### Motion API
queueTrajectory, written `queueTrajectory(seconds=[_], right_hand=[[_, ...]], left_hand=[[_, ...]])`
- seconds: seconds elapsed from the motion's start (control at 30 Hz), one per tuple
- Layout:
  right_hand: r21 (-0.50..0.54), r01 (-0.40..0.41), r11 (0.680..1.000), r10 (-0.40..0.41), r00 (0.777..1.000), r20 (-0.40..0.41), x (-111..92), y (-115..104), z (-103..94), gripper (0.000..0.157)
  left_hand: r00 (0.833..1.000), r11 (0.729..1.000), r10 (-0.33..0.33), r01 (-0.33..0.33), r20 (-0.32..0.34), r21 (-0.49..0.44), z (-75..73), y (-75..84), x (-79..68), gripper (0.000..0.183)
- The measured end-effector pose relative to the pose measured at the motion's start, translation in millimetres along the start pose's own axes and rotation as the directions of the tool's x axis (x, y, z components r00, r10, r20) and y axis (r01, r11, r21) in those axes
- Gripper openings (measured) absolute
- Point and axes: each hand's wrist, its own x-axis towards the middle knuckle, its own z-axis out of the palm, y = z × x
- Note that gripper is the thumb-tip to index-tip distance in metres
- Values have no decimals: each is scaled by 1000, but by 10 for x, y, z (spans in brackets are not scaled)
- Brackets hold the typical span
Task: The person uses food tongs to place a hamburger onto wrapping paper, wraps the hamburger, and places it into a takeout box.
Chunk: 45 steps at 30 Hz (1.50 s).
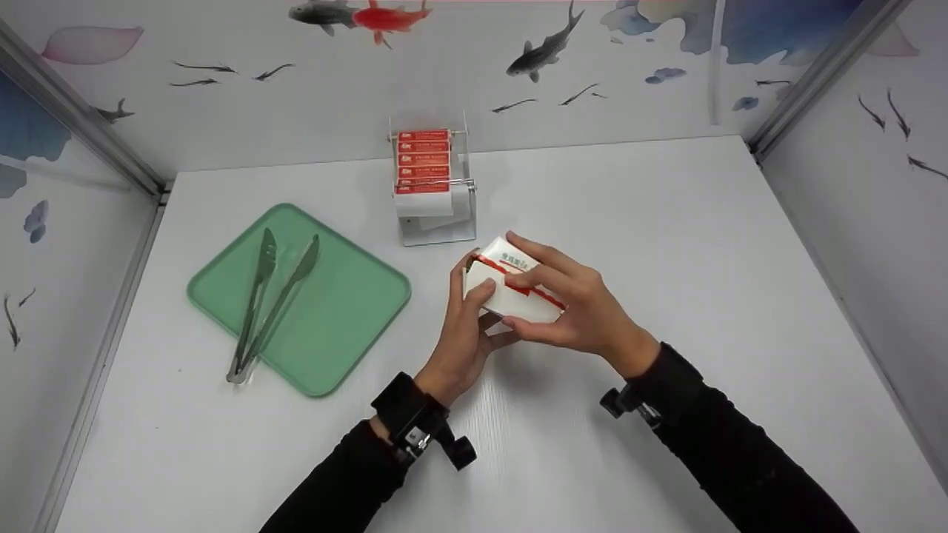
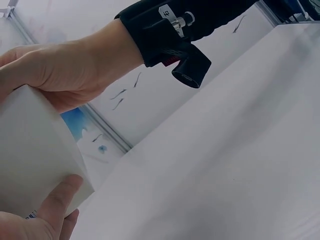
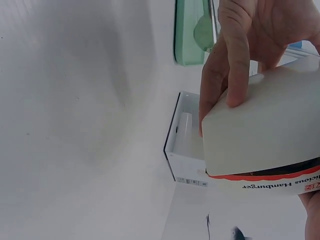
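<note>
A white paper hamburger box (image 1: 518,303) with a red trim line is held up between both hands, over the middle of the table. My left hand (image 1: 461,333) grips it from the left and below, thumb on the white top face. From the right, my right hand (image 1: 578,303) holds it with fingers spread over the top and far side, thumb at the near edge. Lettering reading "Hamburger" shows on the box (image 3: 260,130) in the right wrist view, where a dark gap runs along the red edge. The left wrist view has a plain white side of the box (image 2: 35,145).
Left of the hands lies a green tray (image 1: 348,318) with a pair of tongs (image 1: 259,311) across it, handle end past its rim. Behind the hands stands a sticker dispenser (image 1: 438,233) carrying a roll of red and white stickers (image 1: 424,161). Printed panels enclose the table.
</note>
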Motion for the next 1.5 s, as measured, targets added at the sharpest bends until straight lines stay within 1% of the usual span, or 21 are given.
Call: queueTrajectory(seconds=[0.07, 0.17, 0.3, 0.37, 0.5, 0.6, 0.73, 0.83, 0.97, 1.07, 1.17, 1.23, 1.3, 1.4, 1.47, 1.5], right_hand=[[-15, 20, 1000, -20, 1000, -19, -1, 7, 14, 35], [-17, 36, 999, -36, 999, -25, -2, 17, 19, 35], [-9, 54, 999, -53, 999, 10, -10, 26, -1, 43], [-10, 61, 998, -60, 998, 28, -13, 26, -10, 44], [-42, 71, 997, -69, 997, 41, -13, 20, -2, 37], [-46, 64, 997, -62, 998, 31, -8, 12, 14, 37], [3, 26, 1000, -26, 999, 20, 1, -4, 18, 45], [29, 15, 999, -16, 1000, 25, 5, -15, 10, 54], [30, 30, 999, -31, 999, 31, 1, -17, 0, 62], [26, 51, 998, -52, 998, 34, -7, -6, -11, 64], [32, 79, 996, -81, 996, 49, -15, 7, -22, 65], [45, 110, 993, -113, 991, 66, -19, 15, -25, 65], [68, 144, 987, -150, 985, 83, -18, 17, -34, 65], [93, 183, 979, -192, 976, 100, -7, 4, -55, 64], [83, 166, 983, -174, 979, 101, -10, -18, -73, 67], [72, 139, 988, -146, 984, 101, -19, -28, -79, 70]], left_hand=[[1000, 1000, 0, 0, -3, -4, 0, 2, 4, 70], [1000, 1000, 5, -5, -10, -2, 1, 0, 7, 69], [1000, 1000, 16, -16, -9, 1, -1, -12, 4, 67], [1000, 1000, 16, -16, -8, -2, -1, -15, -1, 66], [1000, 1000, 11, -11, -1, -24, 0, -5, 2, 64], [1000, 1000, 9, -9, 8, -23, -9, 15, 7, 65], [1000, 1000, 10, -10, 26, -5, -39, 43, 2, 68], [999, 1000, 20, -20, 51, 4, -68, 57, -3, 70], [996, 999, 22, -24, 84, 27, -103, 77, -13, 74], [994, 996, 11, -20, 105, 85, -137, 99, -17, 77], [993, 976, 23, -48, 119, 211, -186, 125, -4, 74], [990, 951, 44, -82, 132, 297, -224, 142, 10, 73], [985, 920, 74, -129, 157, 371, -263, 166, 19, 75], [974, 878, 110, -188, 197, 441, -309, 206, 24, 82], [968, 862, 139, -221, 207, 457, -323, 227, 21, 81], [967, 863, 152, -231, 205, 449, -321, 235, 15, 78]])
